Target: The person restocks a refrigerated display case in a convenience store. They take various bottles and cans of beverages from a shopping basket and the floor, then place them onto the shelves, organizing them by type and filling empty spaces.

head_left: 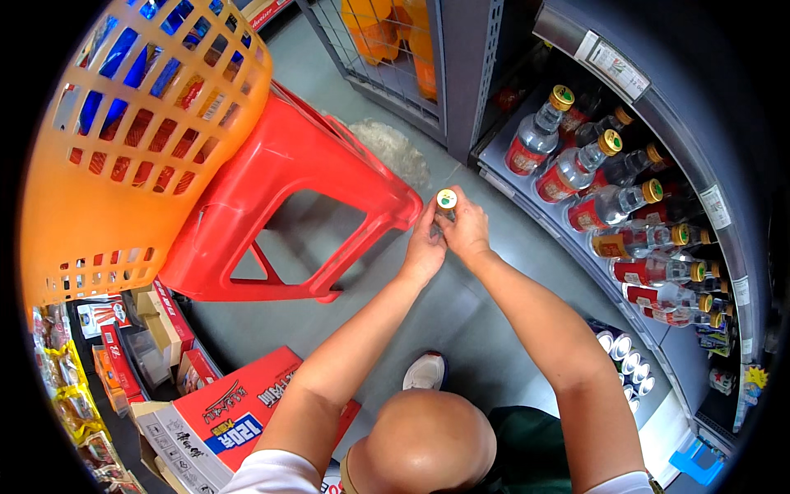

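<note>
Both of my hands meet around a clear bottle, whose gold-rimmed cap has a white top with a green mark. My left hand wraps it from the left, and my right hand grips it from the right near the neck. Most of the bottle's body is hidden behind my fingers. To the right, a low shelf holds a row of similar clear glass bottles with gold caps and mostly red labels. A red plastic stool stands just left of my hands.
An orange plastic basket of packaged goods rests on the stool. Red cardboard boxes and snack packets lie at lower left. Several cans stand beside the shelf. Behind a wire rack are orange drink bottles.
</note>
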The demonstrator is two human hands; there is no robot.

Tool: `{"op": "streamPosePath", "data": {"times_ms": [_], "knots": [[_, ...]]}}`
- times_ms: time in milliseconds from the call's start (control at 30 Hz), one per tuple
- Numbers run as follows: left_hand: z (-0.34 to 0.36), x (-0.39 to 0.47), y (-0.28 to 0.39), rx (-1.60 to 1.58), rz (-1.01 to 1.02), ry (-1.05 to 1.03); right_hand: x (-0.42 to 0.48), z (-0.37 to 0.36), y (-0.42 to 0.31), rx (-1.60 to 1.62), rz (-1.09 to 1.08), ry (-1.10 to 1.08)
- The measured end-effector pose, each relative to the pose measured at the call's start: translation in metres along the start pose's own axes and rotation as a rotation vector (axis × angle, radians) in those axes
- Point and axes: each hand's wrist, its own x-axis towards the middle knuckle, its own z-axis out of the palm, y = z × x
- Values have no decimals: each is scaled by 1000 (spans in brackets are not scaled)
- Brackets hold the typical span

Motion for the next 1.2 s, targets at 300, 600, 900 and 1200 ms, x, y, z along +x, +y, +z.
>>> {"op": "streamPosePath", "data": {"times_ms": [300, 600, 900, 1200], "knots": [[6, -27, 23, 36, -116, 38, -1, 6, 17, 58, -137, 141], [4, -103, 23, -54, -34, 124, -92, -32, -9, 421, -96, -64], [5, -221, 62, 53, 145, 332, -140, -117, -115, 1324, 77, -695], [-66, -386, 32, 510, -170, 691, -248, -15, -187, 991, -138, -1151]]}}
